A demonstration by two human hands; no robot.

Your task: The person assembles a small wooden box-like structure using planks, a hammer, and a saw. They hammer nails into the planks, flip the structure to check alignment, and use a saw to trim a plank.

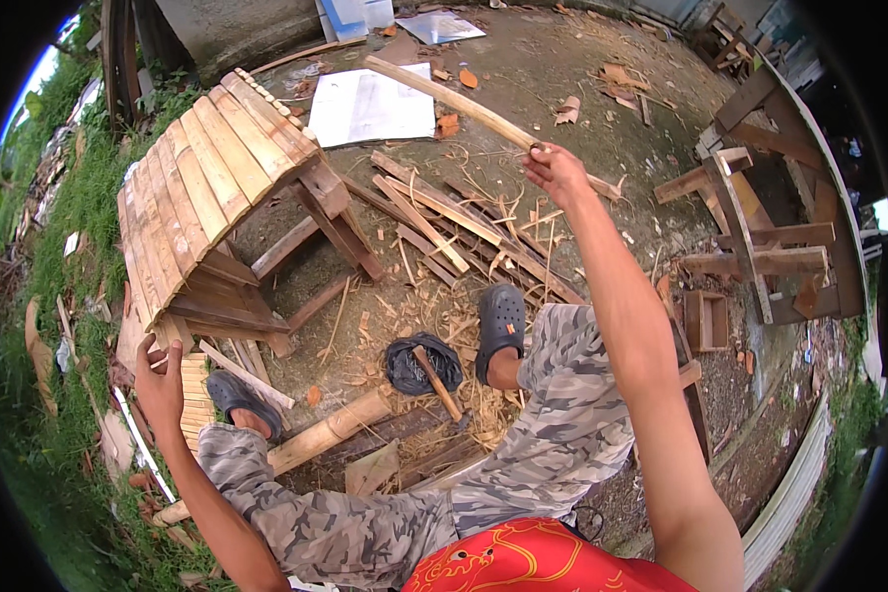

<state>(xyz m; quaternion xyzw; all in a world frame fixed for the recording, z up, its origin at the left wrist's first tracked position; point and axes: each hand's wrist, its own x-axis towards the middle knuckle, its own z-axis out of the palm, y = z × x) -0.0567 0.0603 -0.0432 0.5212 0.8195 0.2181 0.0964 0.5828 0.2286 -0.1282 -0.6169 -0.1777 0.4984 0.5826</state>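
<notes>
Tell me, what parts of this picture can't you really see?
All in the head view:
- Left hand: its fingertips are hidden behind the edge of the little wooden roof.
- Right hand: its grip on the long stick is turned away.
- Papers on the ground: marks too small.
- Hammer head: buried in shavings.

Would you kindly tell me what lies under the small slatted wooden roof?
Under the slatted roof show wooden frame beams and bare, shaving-strewn ground. The roof's far side covers whatever is beneath it.
</notes>
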